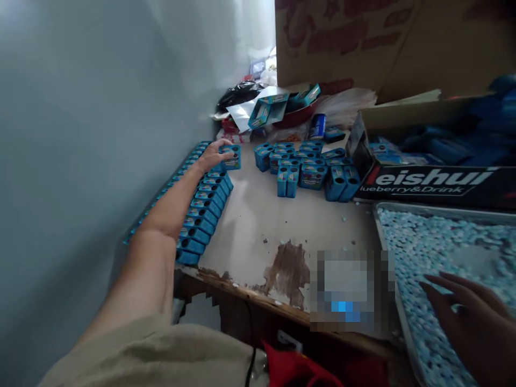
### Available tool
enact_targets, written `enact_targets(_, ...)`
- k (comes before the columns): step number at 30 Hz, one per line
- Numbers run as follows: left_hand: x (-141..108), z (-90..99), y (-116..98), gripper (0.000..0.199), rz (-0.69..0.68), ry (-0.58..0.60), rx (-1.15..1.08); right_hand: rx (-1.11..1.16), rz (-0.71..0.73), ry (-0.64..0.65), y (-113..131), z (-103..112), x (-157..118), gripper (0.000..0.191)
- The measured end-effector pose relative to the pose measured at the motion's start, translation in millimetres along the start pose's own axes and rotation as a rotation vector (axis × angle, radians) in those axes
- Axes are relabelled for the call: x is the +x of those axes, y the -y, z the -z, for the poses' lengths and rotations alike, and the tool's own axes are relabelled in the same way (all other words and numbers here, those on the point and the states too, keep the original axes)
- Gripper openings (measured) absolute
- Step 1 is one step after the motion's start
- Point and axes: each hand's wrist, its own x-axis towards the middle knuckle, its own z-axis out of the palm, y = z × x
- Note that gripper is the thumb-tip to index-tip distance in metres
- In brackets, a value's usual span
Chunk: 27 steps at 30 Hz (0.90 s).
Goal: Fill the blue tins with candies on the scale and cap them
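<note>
My left hand (214, 155) stretches to the far end of the table, with its fingers closed on a small blue box (231, 160). That box stands by the back end of a row of matching blue boxes (200, 216), lined up close together along the left side. My left forearm hides part of the rows. Over a metal tray (407, 339) full of small pale-blue pellets (427, 236), my right hand (470, 322) hovers or rests with fingers stretched and apart; whether it touches the pellets I cannot tell. Nothing shows in it.
More blue boxes (310, 174) stand in a loose cluster at the back middle. Behind the tray is a black printed carton (427, 183) with blue packs inside. A red bowl (296, 115) holds blue boxes. A wall (100, 107) borders the left; the table's front edge (258, 295) is worn.
</note>
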Motion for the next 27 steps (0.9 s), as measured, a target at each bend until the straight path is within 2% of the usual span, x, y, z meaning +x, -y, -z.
enact_targets(2,2,6.0,23,0.045,0.026,0.051,0.043,-0.061,0.018,-0.059,24,-11,13,0.015)
enact_targets(3,1,7.6,33,0.047,0.028,0.069,0.061,-0.060,0.026,-0.045,36,-19,24,0.013)
enact_targets(5,-3,9.8,52,0.051,0.020,0.098,0.097,0.004,0.047,0.067,62,-44,52,0.011)
enact_targets(8,-5,12.1,70,0.055,0.015,0.148,0.181,-0.002,0.223,0.250,98,-100,112,0.026)
enact_targets(11,-2,12.7,77,0.055,0.023,0.192,0.294,-0.215,0.471,0.337,132,-162,175,0.049)
enact_targets(13,0,11.3,78,0.053,0.045,0.220,0.382,-0.466,0.473,0.418,152,-193,207,0.062)
enact_targets(16,-5,3.2,73,0.056,0.093,0.241,0.518,-0.617,0.432,0.492,177,-217,235,0.060)
enact_targets(19,-14,-13.4,65,0.054,0.134,0.218,0.627,-0.779,0.420,0.566,195,-219,241,0.054)
enact_targets(22,-21,-30.7,57,0.043,0.146,0.175,0.676,-0.881,0.404,0.572,207,-204,231,0.041)
enact_targets(25,-22,-39.5,53,0.039,0.146,0.126,0.674,-0.887,0.346,0.537,211,-170,209,0.025)
enact_targets(27,-14,-42.0,55,0.033,0.149,0.034,0.654,-0.883,0.280,0.498,208,-138,190,0.025)
